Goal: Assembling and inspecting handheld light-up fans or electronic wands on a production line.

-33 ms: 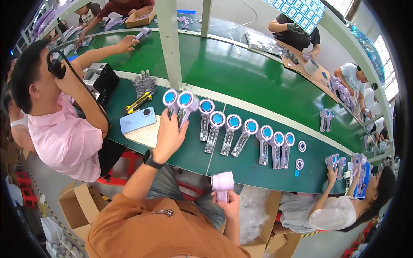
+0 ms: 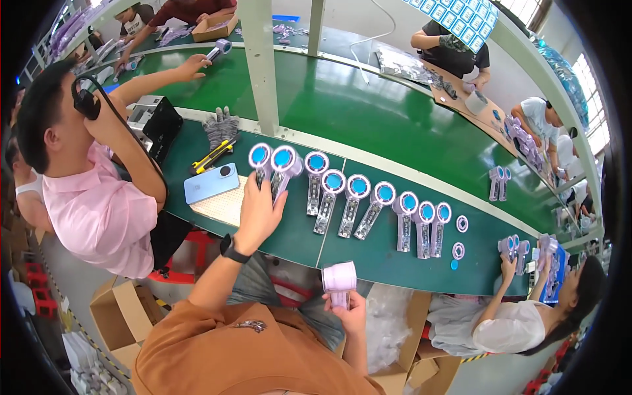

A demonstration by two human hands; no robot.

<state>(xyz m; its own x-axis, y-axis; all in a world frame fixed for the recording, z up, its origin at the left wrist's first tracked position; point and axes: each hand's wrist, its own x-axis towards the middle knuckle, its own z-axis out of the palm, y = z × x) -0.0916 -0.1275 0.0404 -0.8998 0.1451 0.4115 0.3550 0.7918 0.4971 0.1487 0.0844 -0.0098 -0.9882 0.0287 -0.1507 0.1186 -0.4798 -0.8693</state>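
At the near edge of the green work table [image 2: 368, 257], the person's left hand [image 2: 258, 209] reaches forward and closes its fingers around the handle of a white handheld fan with a round blue-centred head [image 2: 283, 163], which lies on the table at the left end of a row. Just left of it lies another fan of the same kind [image 2: 260, 160], touching or nearly touching it. The right hand [image 2: 347, 309] is drawn back near the body, below the table edge, gripping a pale lilac fan held upright by its handle [image 2: 339, 282].

Outward to the right, the row of matching white fans with blue centres [image 2: 368, 203] runs along the table, each lying flat with its head away from the person. Beside the left hand, to its left, a light blue smartphone [image 2: 210, 183] rests partly on a cream mesh pad [image 2: 224, 207], with a yellow utility knife [image 2: 212, 155] and grey work gloves [image 2: 222, 128] just beyond. A person in a pink shirt [image 2: 99, 217] sits to the left.
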